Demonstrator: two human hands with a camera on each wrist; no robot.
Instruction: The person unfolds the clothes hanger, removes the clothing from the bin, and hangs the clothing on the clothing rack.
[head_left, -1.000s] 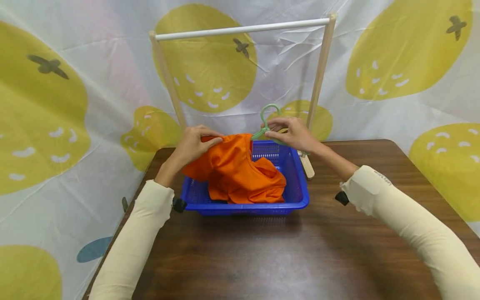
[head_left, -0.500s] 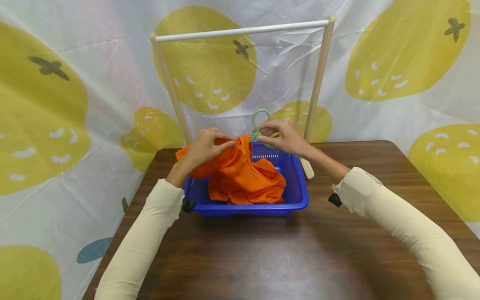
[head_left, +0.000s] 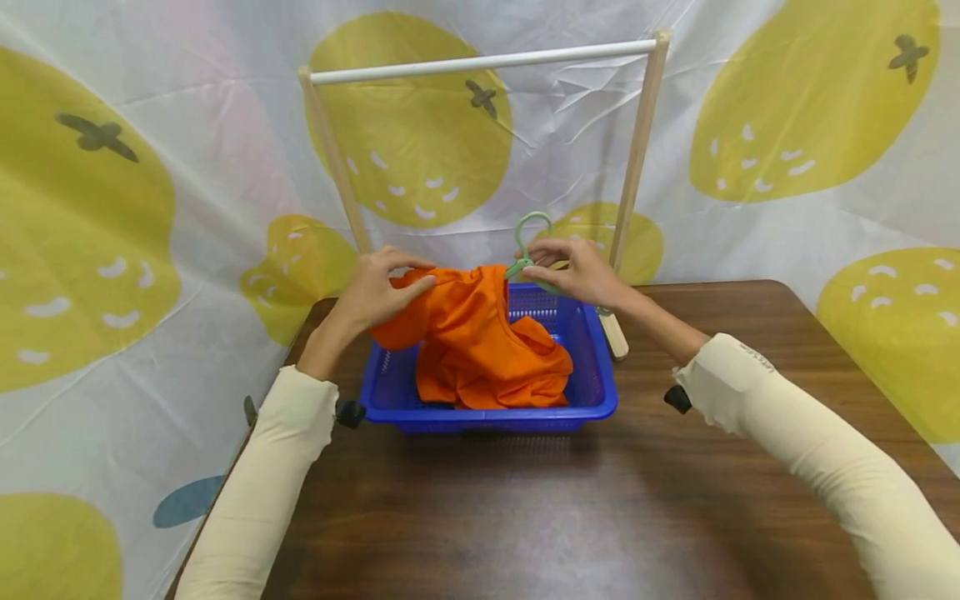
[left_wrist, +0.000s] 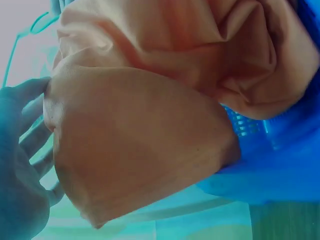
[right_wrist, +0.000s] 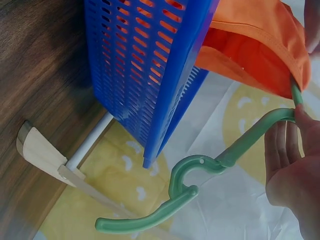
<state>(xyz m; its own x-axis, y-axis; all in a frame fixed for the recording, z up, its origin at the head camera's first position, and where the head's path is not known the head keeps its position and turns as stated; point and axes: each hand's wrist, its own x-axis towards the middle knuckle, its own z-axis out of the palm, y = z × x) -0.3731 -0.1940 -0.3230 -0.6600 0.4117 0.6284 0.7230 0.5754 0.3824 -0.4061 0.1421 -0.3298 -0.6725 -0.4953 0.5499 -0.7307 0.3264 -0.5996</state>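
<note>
An orange shirt (head_left: pixel 480 333) lies bunched in a blue basket (head_left: pixel 495 414), its upper part raised above the far rim. My left hand (head_left: pixel 375 287) pinches the shirt's top edge between thumb and fingers. In the left wrist view a wide sleeve (left_wrist: pixel 135 135) hangs down beside that hand (left_wrist: pixel 22 165). With thumb and fingers, my right hand (head_left: pixel 581 271) grips a green clothes hanger (right_wrist: pixel 252 135) just below its hook. One end of the hanger goes in at the shirt's neck opening (right_wrist: pixel 240 45); the part inside is hidden by the cloth.
Behind the basket stands a rack with a white rod (head_left: pixel 480 63) on wooden posts. Its right foot (head_left: pixel 615 335) rests on the brown wooden table (head_left: pixel 525 517) beside the basket. A fruit-patterned cloth (head_left: pixel 247 167) hangs behind.
My left hand went right toward the neck opening, then back left along the shirt's edge. My right hand moved the hanger left and down, then slightly back up, its end now at the collar.
</note>
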